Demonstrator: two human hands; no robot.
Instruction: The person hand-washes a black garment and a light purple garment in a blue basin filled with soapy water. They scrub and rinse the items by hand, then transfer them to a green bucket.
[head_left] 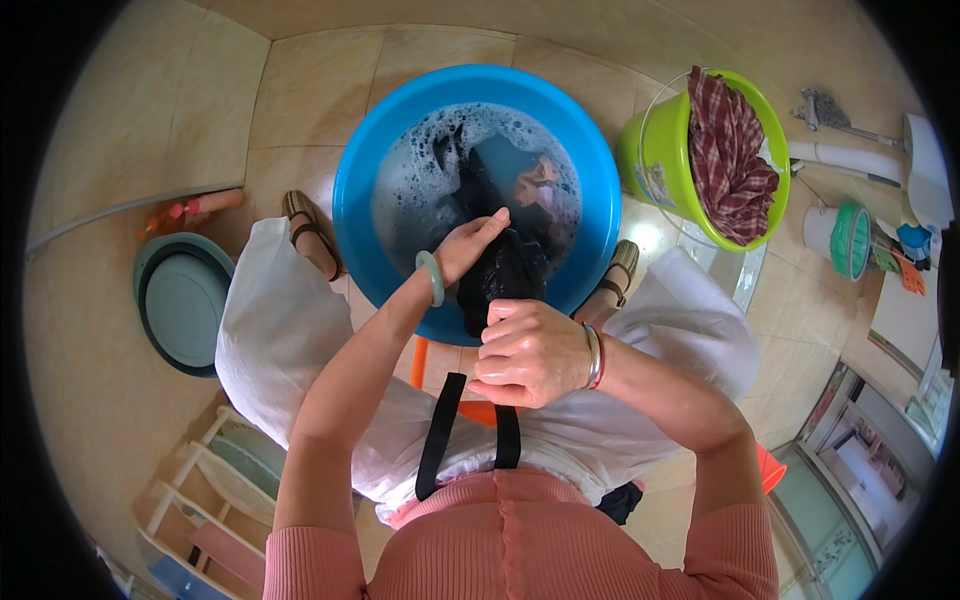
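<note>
A wet black garment point(505, 275) stretches between my two hands over the near rim of a large blue basin point(354, 170). My left hand point(470, 248), with a pale green bangle at the wrist, is closed on the cloth, thumb on top and the other fingers mostly hidden. My right hand point(535, 355) is in a fist on the near end of the same cloth, just in front of the rim. The garment's far part trails into cloudy, foamy water point(405, 185). A small pale pinkish cloth point(538, 185) floats in the basin's right side.
To the right stands a lime-green bucket point(655, 165) with a maroon plaid cloth point(730, 165) over it. A grey-green basin point(185, 310) lies at left, near a wooden rack point(190, 470). My knees and sandalled feet flank the blue basin. A white-and-green container point(848, 242) stands far right.
</note>
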